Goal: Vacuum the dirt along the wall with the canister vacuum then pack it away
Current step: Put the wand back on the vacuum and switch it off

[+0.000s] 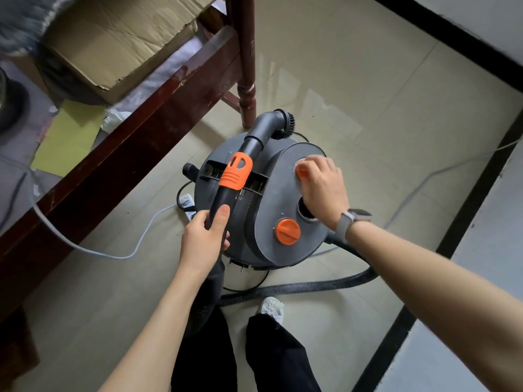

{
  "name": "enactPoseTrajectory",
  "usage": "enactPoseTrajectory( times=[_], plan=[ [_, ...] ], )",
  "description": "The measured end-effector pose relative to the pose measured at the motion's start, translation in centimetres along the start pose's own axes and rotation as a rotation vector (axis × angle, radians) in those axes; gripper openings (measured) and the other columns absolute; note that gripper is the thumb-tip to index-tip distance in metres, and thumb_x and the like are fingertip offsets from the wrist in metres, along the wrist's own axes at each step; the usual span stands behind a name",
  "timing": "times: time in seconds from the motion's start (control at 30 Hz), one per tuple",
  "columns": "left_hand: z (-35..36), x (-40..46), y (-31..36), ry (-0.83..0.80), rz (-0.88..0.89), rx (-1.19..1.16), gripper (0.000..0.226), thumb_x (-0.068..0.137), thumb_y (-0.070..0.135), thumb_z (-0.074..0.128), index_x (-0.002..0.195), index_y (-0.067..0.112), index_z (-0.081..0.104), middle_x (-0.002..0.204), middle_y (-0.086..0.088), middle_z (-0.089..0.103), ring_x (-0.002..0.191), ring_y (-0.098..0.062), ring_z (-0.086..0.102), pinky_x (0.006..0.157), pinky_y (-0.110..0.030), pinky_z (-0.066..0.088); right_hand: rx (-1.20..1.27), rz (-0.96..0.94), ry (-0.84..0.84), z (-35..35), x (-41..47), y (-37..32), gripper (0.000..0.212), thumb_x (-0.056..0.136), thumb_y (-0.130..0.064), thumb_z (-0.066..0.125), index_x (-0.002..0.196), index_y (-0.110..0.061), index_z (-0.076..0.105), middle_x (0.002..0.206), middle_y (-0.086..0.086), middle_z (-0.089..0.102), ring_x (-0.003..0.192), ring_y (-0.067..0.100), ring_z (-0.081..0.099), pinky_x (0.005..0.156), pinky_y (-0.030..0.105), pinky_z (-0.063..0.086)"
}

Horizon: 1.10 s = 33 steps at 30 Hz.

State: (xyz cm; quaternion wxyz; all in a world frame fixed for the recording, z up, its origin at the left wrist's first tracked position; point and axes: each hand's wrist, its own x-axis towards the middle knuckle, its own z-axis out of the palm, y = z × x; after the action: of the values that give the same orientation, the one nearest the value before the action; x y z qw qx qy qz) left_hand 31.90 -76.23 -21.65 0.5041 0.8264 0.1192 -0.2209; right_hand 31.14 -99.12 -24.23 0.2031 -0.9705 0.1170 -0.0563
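A grey canister vacuum [263,222] stands on the tiled floor below me. My left hand [205,239] grips the dark wand [223,199], which has an orange sleeve [236,172] and ends in a curved grey pipe with a round brush [288,121]. My right hand [322,188] rests on the vacuum's lid, its fingers curled round an orange knob [302,172]. A second orange knob [287,231] sits nearer me. The ribbed black hose [305,287] loops over the floor past the vacuum.
A dark wooden table [147,128] with a turned leg [247,80] stands left, a cardboard box [119,43] under it. A white cable [107,251] and a power strip [186,202] lie left of the vacuum. The wall's black skirting [452,32] runs at top right.
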Motion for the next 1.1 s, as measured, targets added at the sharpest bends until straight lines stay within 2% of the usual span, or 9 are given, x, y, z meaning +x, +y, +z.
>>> enactPoseTrajectory(
  times=[0.1, 0.3, 0.37, 0.5, 0.63, 0.73, 0.8, 0.9, 1.1],
  plan=[
    [-1.0, -0.1, 0.7, -0.081, -0.052, -0.161, 0.029, 0.094, 0.037, 0.052, 0.082, 0.011, 0.057, 0.067, -0.002, 0.061, 0.05, -0.006, 0.057, 0.05, -0.016, 0.048, 0.295, -0.064, 0.086, 0.3, -4.9, -3.3, 0.021, 0.08, 0.005, 0.058, 0.1, 0.005, 0.063, 0.102, 0.019, 0.061, 0.097, 0.035, 0.057, 0.086, 0.038, 0.044],
    [-2.6, -0.6, 2.5, -0.211, -0.09, -0.418, 0.018, 0.098, 0.022, 0.046, 0.087, 0.011, 0.056, 0.074, -0.003, 0.06, 0.058, -0.008, 0.058, 0.06, -0.019, 0.05, 0.812, 0.142, -0.725, 3.1, -13.4, -10.4, 0.05, 0.083, -0.018, 0.069, 0.128, -0.014, 0.048, 0.117, -0.002, 0.056, 0.108, 0.006, 0.052, 0.094, 0.019, 0.042],
    [-3.3, -0.5, 3.0, -0.225, -0.064, -0.47, 0.017, 0.099, 0.019, 0.044, 0.089, 0.011, 0.055, 0.076, -0.002, 0.06, 0.062, -0.009, 0.058, 0.064, -0.02, 0.051, 1.004, 0.259, -0.845, 3.8, -13.9, -12.7, 0.059, 0.081, -0.015, 0.073, 0.129, -0.015, 0.039, 0.124, -0.001, 0.051, 0.115, 0.004, 0.048, 0.101, 0.024, 0.041],
    [-5.7, 0.0, 2.8, -0.25, 0.051, -0.47, 0.016, 0.1, 0.014, 0.041, 0.104, 0.013, 0.056, 0.089, -0.001, 0.063, 0.076, -0.007, 0.06, 0.072, -0.022, 0.05, 1.062, 0.354, -0.716, 3.8, -12.9, -15.3, 0.039, 0.081, -0.009, 0.07, 0.108, -0.015, 0.043, 0.103, -0.001, 0.051, 0.096, 0.007, 0.048, 0.092, 0.036, 0.043],
    [-8.0, -1.6, -0.7, -0.255, 0.043, -0.292, 0.036, 0.099, 0.02, 0.043, 0.134, 0.015, 0.046, 0.124, 0.002, 0.06, 0.11, -0.004, 0.057, 0.082, -0.01, 0.048, 1.161, 0.418, -0.547, 2.3, -10.9, -16.3, 0.037, 0.084, -0.006, 0.068, 0.115, -0.002, 0.048, 0.112, 0.012, 0.06, 0.105, 0.016, 0.056, 0.095, 0.035, 0.045],
    [-8.4, -4.8, -5.3, -0.331, -0.061, -0.206, 0.038, 0.092, 0.021, 0.051, 0.13, 0.018, 0.045, 0.123, 0.002, 0.057, 0.118, -0.01, 0.052, 0.089, -0.008, 0.042, 1.317, 0.521, -0.395, 0.4, -8.1, -16.3, 0.027, 0.087, -0.005, 0.063, 0.111, -0.005, 0.05, 0.109, 0.016, 0.06, 0.104, 0.023, 0.058, 0.097, 0.046, 0.046],
    [-8.3, -6.0, -7.8, -0.441, -0.011, -0.097, 0.046, 0.085, 0.012, 0.067, 0.121, 0.029, 0.044, 0.12, 0.01, 0.054, 0.115, 0.002, 0.05, 0.099, -0.011, 0.036, 1.407, 0.579, -0.336, -0.8, -6.5, -15.7, 0.021, 0.089, -0.007, 0.06, 0.107, -0.01, 0.049, 0.102, 0.013, 0.058, 0.101, 0.03, 0.058, 0.095, 0.052, 0.045],
    [-7.8, -4.9, -9.1, -0.499, 0.082, 0.129, 0.067, 0.071, 0.018, 0.082, 0.119, 0.04, 0.042, 0.119, 0.019, 0.052, 0.105, 0.021, 0.045, 0.083, 0.003, 0.033, 1.485, 0.572, -0.256, -2.5, -5.4, -14.4, 0.017, 0.091, -0.011, 0.058, 0.105, -0.011, 0.049, 0.093, 0.007, 0.059, 0.096, 0.03, 0.06, 0.09, 0.051, 0.049],
    [-6.0, -3.7, -9.0, -0.45, 0.177, 0.387, 0.046, 0.078, 0.021, 0.074, 0.112, 0.034, 0.047, 0.099, 0.008, 0.063, 0.097, -0.016, 0.06, 0.076, -0.023, 0.042, 1.587, 0.566, -0.066, -6.0, -5.0, -13.0, 0.019, 0.091, -0.016, 0.059, 0.107, -0.012, 0.051, 0.096, 0.009, 0.06, 0.093, 0.027, 0.063, 0.08, 0.039, 0.055]
  ],
)
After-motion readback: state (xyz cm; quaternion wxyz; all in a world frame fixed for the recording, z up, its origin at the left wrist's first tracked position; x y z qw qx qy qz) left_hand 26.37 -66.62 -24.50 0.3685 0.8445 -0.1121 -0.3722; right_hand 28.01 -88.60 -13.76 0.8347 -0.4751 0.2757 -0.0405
